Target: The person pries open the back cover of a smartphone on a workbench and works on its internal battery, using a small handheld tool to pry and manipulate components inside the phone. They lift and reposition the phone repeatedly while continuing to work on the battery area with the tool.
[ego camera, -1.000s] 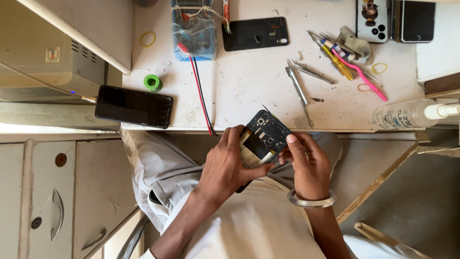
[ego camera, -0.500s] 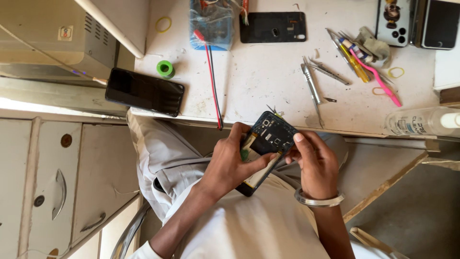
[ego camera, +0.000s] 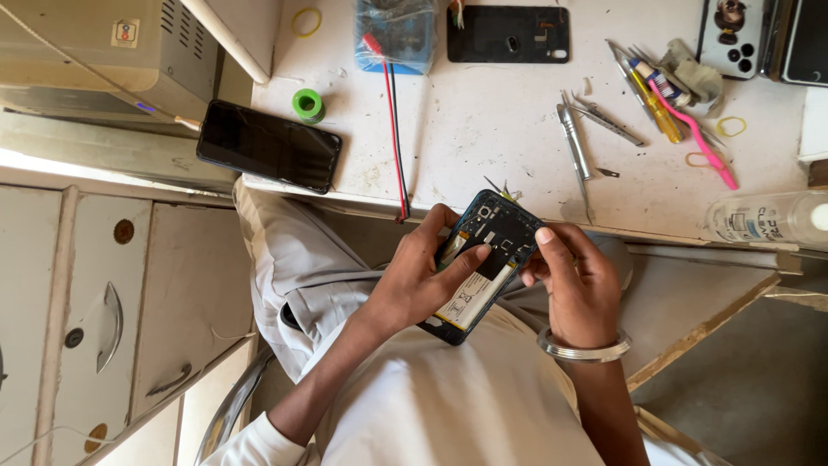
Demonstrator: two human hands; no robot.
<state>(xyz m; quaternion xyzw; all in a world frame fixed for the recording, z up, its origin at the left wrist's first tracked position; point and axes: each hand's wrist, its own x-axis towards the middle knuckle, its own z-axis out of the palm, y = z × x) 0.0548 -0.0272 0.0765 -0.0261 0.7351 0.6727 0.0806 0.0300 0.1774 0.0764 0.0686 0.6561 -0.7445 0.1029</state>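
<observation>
Since the frame a second ago you have drawn the opened phone slightly lower and closer to your lap, and your left thumb has slid onto its exposed inside.

Far left on the white work surface (ego camera: 483, 129) lies a black smartphone with a dark glass screen (ego camera: 269, 145), overhanging the edge, with a small green tape roll (ego camera: 307, 105) just behind it. A thin red and black wire pair (ego camera: 392, 129) runs down towards you.

Your left hand (ego camera: 423, 280) is clenched around the black, back-removed phone with its white battery showing (ego camera: 483, 267), thumb pressing on the circuit area above the battery. Your right hand (ego camera: 578, 289) grasps the phone's upper right edge, forefinger on the frame. So the phone sits between both grips, held over your lap just below the surface edge.

This looks like probing or unseating an internal part; the next move calls for a fine tool, and the metal tweezers (ego camera: 576, 147) lie near, right of centre, beside a yellow-handled screwdriver (ego camera: 655, 108).
</observation>
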